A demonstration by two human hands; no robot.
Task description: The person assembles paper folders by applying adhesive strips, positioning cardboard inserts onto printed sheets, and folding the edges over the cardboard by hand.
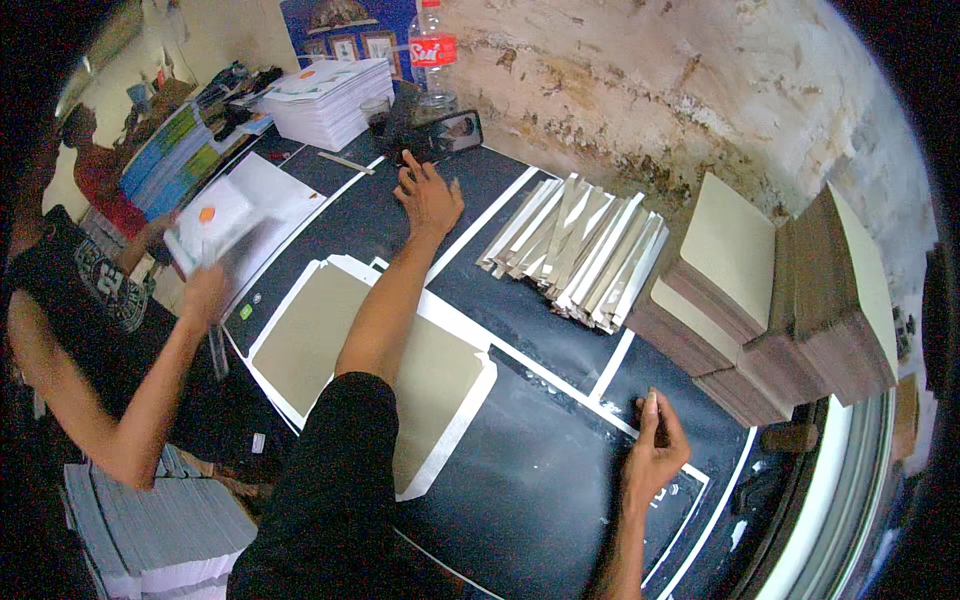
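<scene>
My left hand (428, 198) is stretched toward the far edge of the black table, fingers apart. Its fingertips come up to a dark phone (448, 136) propped there with a lit screen; whether they touch it I cannot tell. Below my left forearm lie grey-brown boards (310, 335) on white sheets, their white margins showing round the edges; the arm partly covers them. At the right, my right hand (655, 448) hovers over or rests on the table, thumb and fingers pinched together. Anything between those fingers is too small to make out.
Thin board strips (580, 245) lie piled beyond the boards. Tall stacks of cut boards (735, 260) stand at the right. A bottle (432, 60) and a stack of white printed sheets (325, 100) are at the back. At left, a co-worker's blurred hand (205, 295) works over a white booklet.
</scene>
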